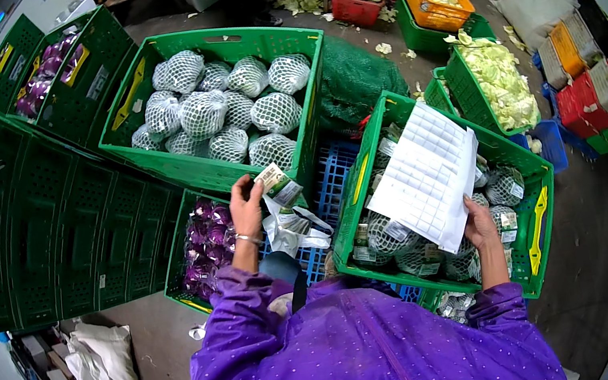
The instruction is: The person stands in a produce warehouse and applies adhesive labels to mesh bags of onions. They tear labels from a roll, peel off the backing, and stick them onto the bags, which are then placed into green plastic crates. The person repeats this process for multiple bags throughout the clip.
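My left hand (247, 212), with a band at the wrist, has its fingers closed at the edge of a printed green-and-white label card (279, 185). Just below hangs a white plastic bag (279, 235) with more such cards showing in it. In my right hand (480, 222) is a white sheet of labels (428, 176) marked off in a grid, gripped at its lower right edge. The sheet lies over a green crate (538, 189) of net-wrapped round produce (505, 185), several with labels on them, and hides part of the contents. Another green crate (212, 35) holds unlabelled net-wrapped produce (205, 114).
A crate of purple wrapped produce (207, 240) stands by my left arm. Tall stacked green crates (74, 222) wall off the left. A blue pallet (334, 176) shows between the crates. Beyond are a green net sack (357, 75) and crates of pale leaves (496, 79).
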{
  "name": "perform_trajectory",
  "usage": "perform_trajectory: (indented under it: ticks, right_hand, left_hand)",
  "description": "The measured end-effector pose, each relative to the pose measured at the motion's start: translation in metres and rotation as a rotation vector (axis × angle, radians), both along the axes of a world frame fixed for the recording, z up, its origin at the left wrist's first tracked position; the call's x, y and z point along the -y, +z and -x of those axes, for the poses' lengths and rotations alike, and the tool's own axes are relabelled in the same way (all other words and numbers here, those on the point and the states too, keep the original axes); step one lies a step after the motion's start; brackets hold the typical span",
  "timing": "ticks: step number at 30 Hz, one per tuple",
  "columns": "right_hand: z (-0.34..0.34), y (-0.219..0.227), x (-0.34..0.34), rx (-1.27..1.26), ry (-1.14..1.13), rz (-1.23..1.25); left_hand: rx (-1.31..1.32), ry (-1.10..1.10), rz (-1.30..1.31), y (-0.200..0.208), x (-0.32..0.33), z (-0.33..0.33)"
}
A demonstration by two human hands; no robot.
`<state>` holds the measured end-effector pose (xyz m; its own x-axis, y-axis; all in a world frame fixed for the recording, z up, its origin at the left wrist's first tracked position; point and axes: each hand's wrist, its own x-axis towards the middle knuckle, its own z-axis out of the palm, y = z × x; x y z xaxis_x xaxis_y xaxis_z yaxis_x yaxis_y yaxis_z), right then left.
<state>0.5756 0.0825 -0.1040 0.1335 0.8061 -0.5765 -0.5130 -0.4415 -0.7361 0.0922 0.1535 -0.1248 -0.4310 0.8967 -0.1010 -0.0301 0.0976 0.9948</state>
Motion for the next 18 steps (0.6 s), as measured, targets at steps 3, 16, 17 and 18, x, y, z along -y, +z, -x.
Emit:
perform_trajectory:
  ticks: [3,16,17,18]
  right_hand:
    - [-0.014,0.015,0.003,0.298,0.115,0.252]
    - [0.165,0.109,-0.074,0.591,0.401,-0.327]
    - [0.195,0.116,-0.075,0.507,0.525,-0.358]
    - [0.221,0.125,-0.076,0.436,0.645,-0.336]
  left_hand:
    - [0.093,0.051,0.011,-0.011,-0.008,-0.014]
    - [0.18,-0.52,0.219,0.078,0.005,-0.007]
    - [-0.202,-0.67,0.001,0.104,0.004,-0.001]
    - [-0.577,-0.805,-0.236,0.12,-0.001,0.005]
